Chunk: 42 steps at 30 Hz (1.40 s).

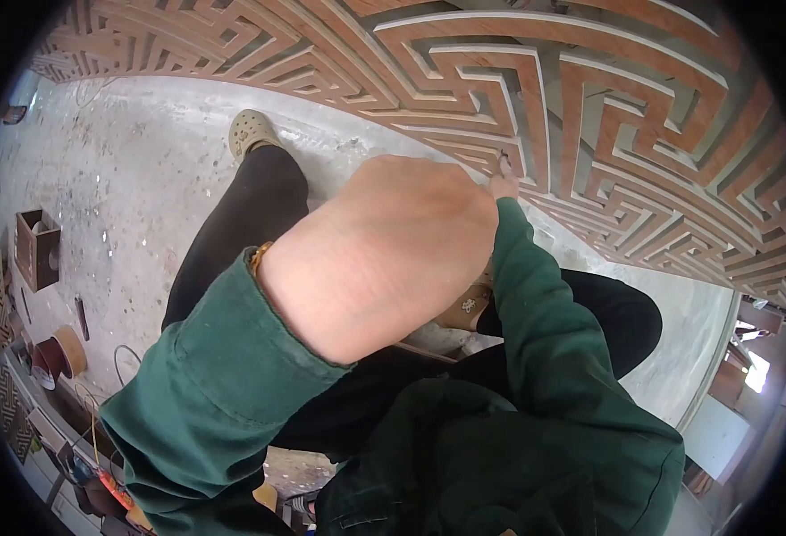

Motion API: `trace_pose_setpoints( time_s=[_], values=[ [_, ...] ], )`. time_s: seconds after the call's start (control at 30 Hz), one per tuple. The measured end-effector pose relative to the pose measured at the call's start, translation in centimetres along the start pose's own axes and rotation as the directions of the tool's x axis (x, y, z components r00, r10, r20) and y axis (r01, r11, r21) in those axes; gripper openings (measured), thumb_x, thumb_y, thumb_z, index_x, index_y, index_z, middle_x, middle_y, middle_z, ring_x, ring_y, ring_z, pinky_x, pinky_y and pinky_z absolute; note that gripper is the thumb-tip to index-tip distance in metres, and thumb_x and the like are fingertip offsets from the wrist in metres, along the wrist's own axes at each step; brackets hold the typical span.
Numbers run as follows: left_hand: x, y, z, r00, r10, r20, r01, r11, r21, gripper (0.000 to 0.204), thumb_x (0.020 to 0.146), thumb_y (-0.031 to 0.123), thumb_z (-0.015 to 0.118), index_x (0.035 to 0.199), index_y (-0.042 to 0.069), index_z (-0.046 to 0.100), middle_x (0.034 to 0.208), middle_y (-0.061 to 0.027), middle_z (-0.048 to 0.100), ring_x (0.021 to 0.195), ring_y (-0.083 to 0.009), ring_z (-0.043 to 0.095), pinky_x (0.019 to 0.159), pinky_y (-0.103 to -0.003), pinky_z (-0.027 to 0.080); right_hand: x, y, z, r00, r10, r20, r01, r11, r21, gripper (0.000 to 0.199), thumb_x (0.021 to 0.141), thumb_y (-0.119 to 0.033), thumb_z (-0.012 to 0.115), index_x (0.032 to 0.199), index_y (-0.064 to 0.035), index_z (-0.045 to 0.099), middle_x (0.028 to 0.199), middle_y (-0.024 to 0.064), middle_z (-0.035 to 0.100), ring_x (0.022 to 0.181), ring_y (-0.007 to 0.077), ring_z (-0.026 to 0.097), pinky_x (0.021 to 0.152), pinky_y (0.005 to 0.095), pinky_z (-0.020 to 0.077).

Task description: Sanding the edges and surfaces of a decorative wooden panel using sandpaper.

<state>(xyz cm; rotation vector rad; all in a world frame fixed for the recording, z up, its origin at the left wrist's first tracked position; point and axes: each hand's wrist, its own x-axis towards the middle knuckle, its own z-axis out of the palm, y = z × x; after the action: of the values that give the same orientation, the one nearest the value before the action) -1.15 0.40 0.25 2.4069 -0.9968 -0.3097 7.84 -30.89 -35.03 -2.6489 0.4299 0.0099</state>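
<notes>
Wooden lattice [529,98], left hand [411,210] raised, right hand [504,182] outstretched

A head-worn fisheye looks down at the floor [134,170], left hand [397,237] nearest.

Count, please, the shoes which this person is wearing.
2. The left shoe is on the floor at upper left, near the patterned panel. The right shoe is near the centre, partly hidden behind the left hand.

woodworking workshop, shown by large maze-patterned wood panel [530,103], spattered grey floor [125,196], open wooden box [42,262].
</notes>
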Motion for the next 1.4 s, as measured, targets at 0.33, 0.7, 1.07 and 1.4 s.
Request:
trace_pose_setpoints(
  time_s=[0.33, 0.7, 1.07, 1.4],
  values=[
    [0.7, 0.3, 0.0, 0.998, -0.055, 0.028, 0.055, 0.998, 0.008, 0.026, 0.090, 0.022, 0.056, 0.100, -0.002, 0.057, 0.081, -0.0168, 0.062, 0.083, -0.0350, 0.061, 0.071, -0.042, 0.048, -1.3, 0.6, -1.1, 0.994, -0.078, 0.078, 0.082, 0.996, -0.039, 0.055, 0.083, -0.013, 0.046, 0.138, -0.0202, 0.042, 0.102, 0.0268, 0.062, 0.097, 0.0433, 0.059, 0.084, 0.0491, 0.0459],
    [1.0, 0.1, 0.6, 0.992, -0.087, 0.092, 0.083, 0.995, 0.047, 0.029, 0.090, 0.025, 0.056, 0.102, -0.001, 0.057, 0.082, -0.0169, 0.062, 0.083, -0.0353, 0.061, 0.071, -0.042, 0.049, -2.0, 2.0, 1.6, 0.997, 0.021, -0.072, 0.009, 0.920, 0.391, 0.045, 0.084, -0.007, 0.044, 0.128, -0.0060, 0.054, 0.116, 0.0273, 0.057, 0.112, 0.0394, 0.054, 0.095, 0.0403, 0.0417],
    [2.2, 0.6, 0.5, 0.948, -0.221, 0.228, 0.211, 0.975, 0.070, 0.028, 0.089, 0.026, 0.057, 0.103, 0.002, 0.056, 0.084, -0.0171, 0.062, 0.081, -0.0361, 0.062, 0.070, -0.043, 0.050, 0.7, 2.2, 3.9, 0.991, -0.042, -0.124, 0.065, 0.980, 0.188, 0.044, 0.090, -0.010, 0.040, 0.133, -0.0118, 0.049, 0.126, 0.0225, 0.054, 0.115, 0.0371, 0.052, 0.097, 0.0380, 0.0397],
    [2.8, 2.0, 0.0, 0.932, -0.225, 0.284, 0.219, 0.974, 0.051, 0.038, 0.086, 0.026, 0.062, 0.117, 0.004, 0.055, 0.094, -0.0180, 0.061, 0.084, -0.0367, 0.061, 0.071, -0.043, 0.050, -1.7, -1.5, 1.1, 0.996, 0.086, -0.039, -0.072, 0.958, 0.276, 0.057, 0.078, -0.004, 0.049, 0.134, -0.0114, 0.048, 0.124, 0.0240, 0.055, 0.115, 0.0358, 0.051, 0.098, 0.0392, 0.0388]
  ],
)
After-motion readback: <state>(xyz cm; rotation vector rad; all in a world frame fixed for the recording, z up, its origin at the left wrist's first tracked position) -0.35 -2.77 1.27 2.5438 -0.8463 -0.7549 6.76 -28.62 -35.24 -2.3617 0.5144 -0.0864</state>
